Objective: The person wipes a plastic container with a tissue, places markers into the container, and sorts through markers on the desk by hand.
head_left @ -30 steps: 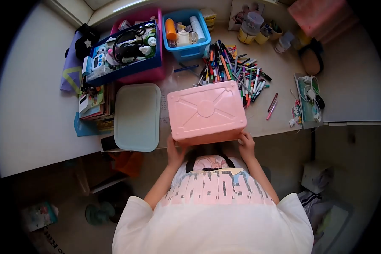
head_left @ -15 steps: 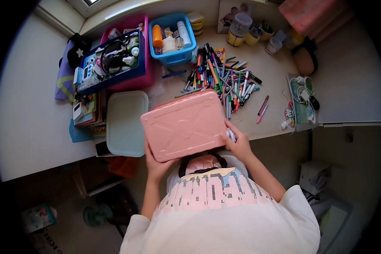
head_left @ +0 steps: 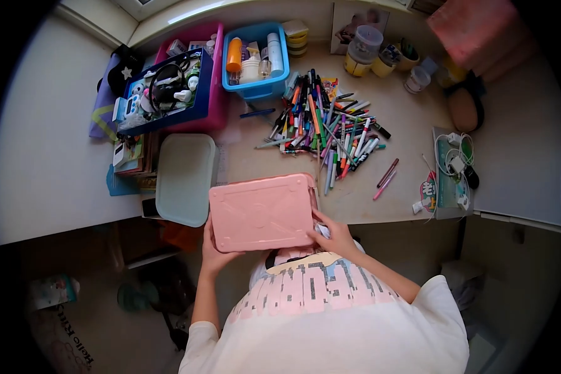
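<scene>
The pink bin [head_left: 262, 212] is held upside down at the near edge of the table [head_left: 411, 124], bottom facing up, right against the chest. It's gripped by the left hand [head_left: 210, 252] at its left near corner and by the right hand [head_left: 335, 235] at its right near corner, fingers wrapped on the rim. Something small and white seems to be pinched under the right hand too, hard to tell what. With only corners held and half the bin hanging off the table, a slip toward the floor could easily happen. Just left of the left hand, the pale green lid [head_left: 185, 179] overhangs the edge and could get knocked off by a swing. Beyond the hands, the pile of markers [head_left: 327, 128] could be swept or scattered, and loose ones near the right could be rolled off.
</scene>
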A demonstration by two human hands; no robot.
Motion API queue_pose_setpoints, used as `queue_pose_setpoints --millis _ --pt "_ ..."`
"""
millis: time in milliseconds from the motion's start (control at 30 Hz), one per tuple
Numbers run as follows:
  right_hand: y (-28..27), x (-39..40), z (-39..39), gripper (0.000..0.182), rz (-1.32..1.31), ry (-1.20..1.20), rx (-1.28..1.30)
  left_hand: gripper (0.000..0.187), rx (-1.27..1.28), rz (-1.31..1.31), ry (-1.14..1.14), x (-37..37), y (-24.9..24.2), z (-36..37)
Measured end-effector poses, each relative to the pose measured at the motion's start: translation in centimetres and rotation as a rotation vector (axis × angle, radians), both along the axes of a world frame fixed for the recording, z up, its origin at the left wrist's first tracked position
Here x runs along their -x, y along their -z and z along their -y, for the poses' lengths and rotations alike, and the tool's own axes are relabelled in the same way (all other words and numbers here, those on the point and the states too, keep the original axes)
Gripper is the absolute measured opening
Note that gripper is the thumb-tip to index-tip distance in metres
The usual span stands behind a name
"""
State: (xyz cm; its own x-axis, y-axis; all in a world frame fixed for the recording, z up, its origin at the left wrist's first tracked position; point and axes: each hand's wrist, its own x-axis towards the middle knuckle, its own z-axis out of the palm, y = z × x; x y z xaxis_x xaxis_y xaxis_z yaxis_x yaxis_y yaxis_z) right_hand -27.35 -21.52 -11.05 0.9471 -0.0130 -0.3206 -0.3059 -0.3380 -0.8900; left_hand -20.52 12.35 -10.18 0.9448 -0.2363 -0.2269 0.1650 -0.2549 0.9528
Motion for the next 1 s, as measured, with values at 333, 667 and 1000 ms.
queue_pose_setpoints --millis 333,667,1000 --pt "1.9 -3.9 -0.2 0.042 0.056 0.133 -0.179 0.132 -0.021 0.025 0.068 -6.0 1.5 -2.5" --pt "14.4 -5.6 -2.2 0.042 -0.198 0.492 0.184 0.060 0.410 -0.475 -0.351 -6.8 7.6 -6.8" --pt "15.2 -5.6 -1.3 0.040 -0.272 0.480 0.267 0.053 0.215 -0.356 -0.175 -5.4 11.9 -4.9"
